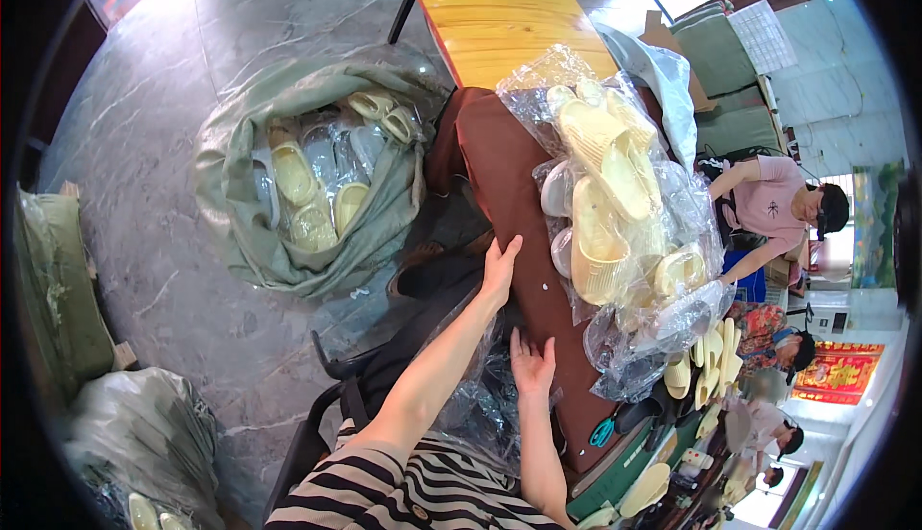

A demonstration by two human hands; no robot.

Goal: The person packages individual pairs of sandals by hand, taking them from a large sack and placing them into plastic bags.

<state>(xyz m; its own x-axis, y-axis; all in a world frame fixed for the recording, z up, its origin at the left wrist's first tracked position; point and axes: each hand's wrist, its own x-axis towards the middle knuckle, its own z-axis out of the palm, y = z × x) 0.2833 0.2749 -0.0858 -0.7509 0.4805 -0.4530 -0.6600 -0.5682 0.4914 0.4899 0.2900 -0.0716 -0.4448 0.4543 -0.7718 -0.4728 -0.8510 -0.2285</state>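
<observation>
My left hand [498,274] is at the near edge of a brown-covered table [504,170], thumb and fingers stretched out, holding nothing. Palm turned up and fingers apart, my right hand [532,364] hangs by the same edge and is bare too. Beyond both hands lies a pile of cream slippers [597,247], many in clear plastic bags [629,338]. Grey slippers [557,189] show among them. Loose clear plastic [480,400] rests over my lap beneath my forearms.
A big green woven sack [226,170] of bagged slippers stands on the floor to the left. A wooden tabletop [509,21] adjoins the far end. Teal-handled scissors [602,432] lie near the right. Across the table, a person in pink [773,204] reaches toward the pile; others sit farther along.
</observation>
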